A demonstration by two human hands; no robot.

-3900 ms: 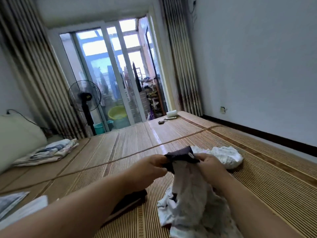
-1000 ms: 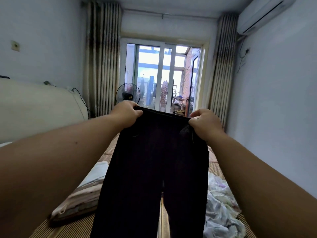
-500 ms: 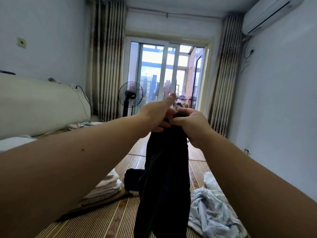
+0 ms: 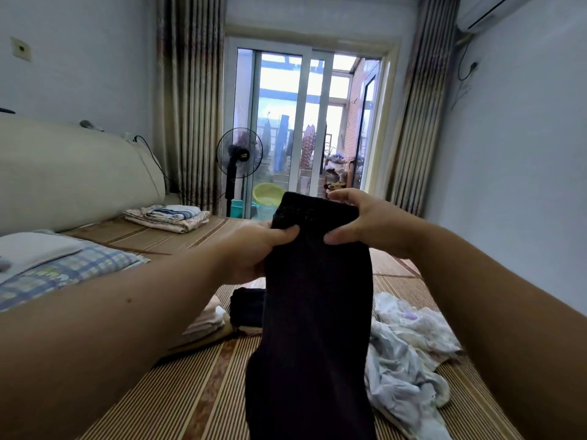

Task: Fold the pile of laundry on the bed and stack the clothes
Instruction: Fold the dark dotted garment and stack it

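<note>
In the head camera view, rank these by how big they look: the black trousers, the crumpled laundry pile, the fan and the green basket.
1. Black trousers, though they are held nearest the camera.
2. Crumpled laundry pile.
3. Fan, far off by the door.
4. Green basket, beside the fan.

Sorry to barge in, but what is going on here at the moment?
A person is folding laundry. The left hand and right hand grip dark trousers by the top, hanging in a narrow strip above the mat. A folded stack lies to their left; a heap of unfolded pale clothes lies to their right.
</note>
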